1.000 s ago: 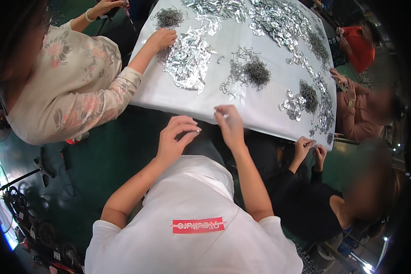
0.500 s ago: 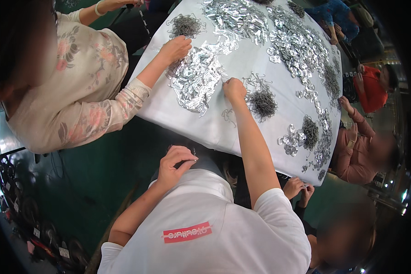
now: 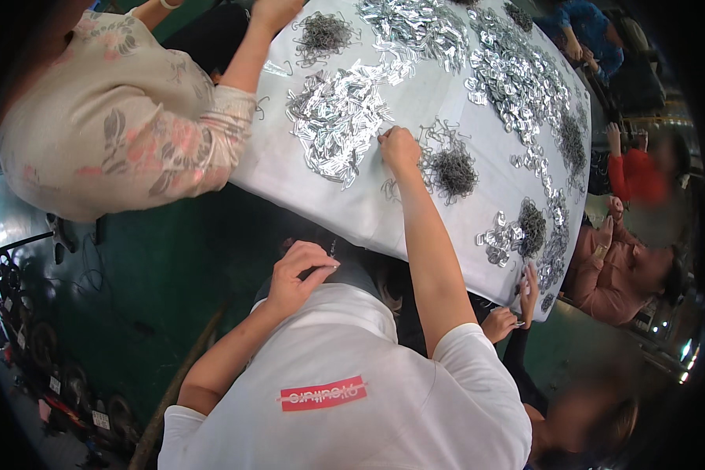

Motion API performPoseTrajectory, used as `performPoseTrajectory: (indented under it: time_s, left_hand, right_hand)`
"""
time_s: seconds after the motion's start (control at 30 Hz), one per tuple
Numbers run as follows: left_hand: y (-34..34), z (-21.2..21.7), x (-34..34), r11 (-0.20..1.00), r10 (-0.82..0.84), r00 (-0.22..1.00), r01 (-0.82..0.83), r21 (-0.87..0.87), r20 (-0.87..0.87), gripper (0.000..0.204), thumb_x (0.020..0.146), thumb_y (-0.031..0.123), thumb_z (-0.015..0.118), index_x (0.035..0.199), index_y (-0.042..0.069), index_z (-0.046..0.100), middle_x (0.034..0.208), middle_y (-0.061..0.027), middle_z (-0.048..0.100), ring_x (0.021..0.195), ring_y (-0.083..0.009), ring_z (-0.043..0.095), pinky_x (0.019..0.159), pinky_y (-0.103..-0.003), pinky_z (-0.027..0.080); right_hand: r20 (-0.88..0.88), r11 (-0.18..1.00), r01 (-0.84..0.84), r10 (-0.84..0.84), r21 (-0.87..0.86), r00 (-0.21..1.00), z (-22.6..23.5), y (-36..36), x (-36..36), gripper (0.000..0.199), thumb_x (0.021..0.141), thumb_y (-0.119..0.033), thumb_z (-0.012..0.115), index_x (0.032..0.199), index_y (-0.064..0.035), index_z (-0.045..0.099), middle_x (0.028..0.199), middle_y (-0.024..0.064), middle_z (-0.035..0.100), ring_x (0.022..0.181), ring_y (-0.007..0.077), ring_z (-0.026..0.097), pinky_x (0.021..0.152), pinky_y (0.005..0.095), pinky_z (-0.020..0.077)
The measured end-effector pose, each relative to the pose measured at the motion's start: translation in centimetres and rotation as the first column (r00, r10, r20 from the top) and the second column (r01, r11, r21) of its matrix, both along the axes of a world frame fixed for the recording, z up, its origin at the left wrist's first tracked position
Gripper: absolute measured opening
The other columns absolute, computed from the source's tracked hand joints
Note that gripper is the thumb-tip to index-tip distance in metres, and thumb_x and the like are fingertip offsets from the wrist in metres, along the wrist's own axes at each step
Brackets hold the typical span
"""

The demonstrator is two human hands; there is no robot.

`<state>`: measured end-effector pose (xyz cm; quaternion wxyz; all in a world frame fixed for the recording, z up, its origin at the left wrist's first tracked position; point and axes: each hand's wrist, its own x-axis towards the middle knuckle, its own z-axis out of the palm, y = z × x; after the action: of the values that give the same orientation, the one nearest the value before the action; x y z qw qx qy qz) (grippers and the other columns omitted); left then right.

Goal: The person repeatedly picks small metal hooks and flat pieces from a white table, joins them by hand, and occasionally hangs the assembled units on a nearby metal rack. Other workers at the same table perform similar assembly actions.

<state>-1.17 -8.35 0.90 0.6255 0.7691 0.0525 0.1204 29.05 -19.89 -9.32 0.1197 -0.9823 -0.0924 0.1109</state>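
My left hand (image 3: 299, 276) is held low over my lap, off the table's near edge, with thumb and fingers pinched together. Something small and shiny shows at the fingertips, too small to name. My right hand (image 3: 400, 150) reaches over the table, fingers closed and knuckles up. Its fingertips are at the right border of a pile of flat silver metal pieces (image 3: 338, 125), and whatever they grip is mostly hidden. Just right of this hand lies a heap of dark bent wire hooks (image 3: 453, 170), with a few loose hooks around it.
The white-covered table (image 3: 290, 184) bears more silver pieces (image 3: 517, 86) and another hook heap (image 3: 325, 35). A co-worker in a floral top (image 3: 125, 125) leans in at the left. Another co-worker's hands (image 3: 517, 305) work at the near right corner. Several people sit along the right side.
The left co-worker's hand has pulled back from the silver pile toward the upper left. At the near right corner, another person's hand has risen. My own hands have barely moved.
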Motion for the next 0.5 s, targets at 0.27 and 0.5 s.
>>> performPoseTrajectory:
  time_s: [0.27,0.5]
  left_hand:
    - [-0.1,-0.3,-0.8,1.000,-0.021,1.000,0.021,0.014,-0.001,0.017,0.074,-0.001,0.073,0.090,0.005,0.070,0.085,-0.0076,0.065,0.086,-0.0235,0.059,0.075,-0.033,0.049]
    - [0.5,-0.2,-2.0,0.998,-0.057,0.998,0.057,0.001,0.028,0.016,0.075,0.000,0.073,0.090,0.006,0.071,0.086,-0.0070,0.065,0.087,-0.0230,0.059,0.075,-0.032,0.049]
  right_hand:
    - [-0.465,0.747,0.330,-0.032,0.576,0.885,1.5,-4.4,-7.4,0.014,0.089,-0.017,0.062,0.087,-0.0026,0.061,0.082,0.0076,0.063,0.073,0.0146,0.060,0.062,0.0276,0.0455]
    - [-0.507,0.162,0.494,0.048,0.854,0.861,9.9,-4.5,-22.2,0.015,0.089,-0.003,0.061,0.102,-0.0025,0.053,0.086,0.0030,0.058,0.076,0.0105,0.057,0.061,0.0228,0.0448]
